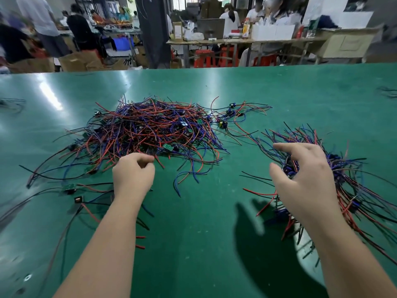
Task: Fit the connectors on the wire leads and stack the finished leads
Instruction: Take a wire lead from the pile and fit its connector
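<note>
right grip wide over leads, left grip curled

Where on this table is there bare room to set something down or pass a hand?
Bare green table lies between left hand and right hand, toward the near edge, and beyond the large wire tangle. Crowded: that tangle, the stack under the right hand, stray leads at left.
</note>
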Demonstrator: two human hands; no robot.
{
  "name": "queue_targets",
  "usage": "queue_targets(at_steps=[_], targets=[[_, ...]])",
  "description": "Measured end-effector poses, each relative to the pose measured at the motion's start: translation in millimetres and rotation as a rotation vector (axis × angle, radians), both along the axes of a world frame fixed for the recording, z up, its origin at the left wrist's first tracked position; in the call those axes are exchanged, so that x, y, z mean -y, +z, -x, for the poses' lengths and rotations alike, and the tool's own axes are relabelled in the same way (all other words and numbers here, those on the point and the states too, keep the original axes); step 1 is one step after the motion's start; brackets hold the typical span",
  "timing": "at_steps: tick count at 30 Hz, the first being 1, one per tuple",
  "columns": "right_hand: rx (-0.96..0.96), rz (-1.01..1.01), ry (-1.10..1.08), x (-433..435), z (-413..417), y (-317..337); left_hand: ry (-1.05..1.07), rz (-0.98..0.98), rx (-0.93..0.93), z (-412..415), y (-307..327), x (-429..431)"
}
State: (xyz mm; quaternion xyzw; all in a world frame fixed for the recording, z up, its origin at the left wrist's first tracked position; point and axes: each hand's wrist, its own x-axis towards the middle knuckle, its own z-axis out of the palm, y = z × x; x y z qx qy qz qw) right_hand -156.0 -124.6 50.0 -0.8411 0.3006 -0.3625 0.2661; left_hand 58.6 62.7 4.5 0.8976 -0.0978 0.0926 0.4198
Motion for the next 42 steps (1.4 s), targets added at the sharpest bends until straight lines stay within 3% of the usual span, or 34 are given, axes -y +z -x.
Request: queue_targets(at_steps=[3, 5, 8, 11, 13, 18, 21, 24, 27, 33, 38, 42], targets=[[0.061, -0.052, 0.058, -2, -2, -2, -0.085, 0.622, -0.113, 13, 16, 11], [0.107, -0.186, 0.096, -3, -3, -4, -0.159, 0.838, -0.036, 26, 29, 16], [0.234, -0.619, 0.233, -7, -9, -1, -0.343, 0.849, 0.227, 56, 43, 24], [0.338, -1.181, 0.431, -14, -16, 3, -0.567, 0.648, 0.404, 90, 40, 37], [0.39, -1.329, 0.506, -16, -17, 3, -0.754, 0.498, 0.423, 109, 33, 46], [0.364, -1.244, 0.477, -12, -12, 3, -1.05, 0.293, 0.374, 121, 22, 50], [0.268, -1.105, 0.477, -10, -10, 2, -0.889, 0.428, 0.232, 116, 22, 46], [0.174, -1.003, 0.573, -17, -9, 3, -0.585, 0.653, -0.107, 104, 31, 50], [0.029, -0.883, 0.687, -23, -8, 0, -0.586, 0.82, -0.466, 95, 35, 55], [-0.207, -0.743, 0.72, -27, -10, -9, -0.488, 0.95, -0.506, 89, 30, 54], [0.009, -1.012, 0.711, -21, -12, -6, -0.661, 0.847, -0.567, 84, 32, 50], [0.051, -1.011, 0.717, -19, -11, -4, -0.767, 0.786, -0.555, 89, 32, 49]])
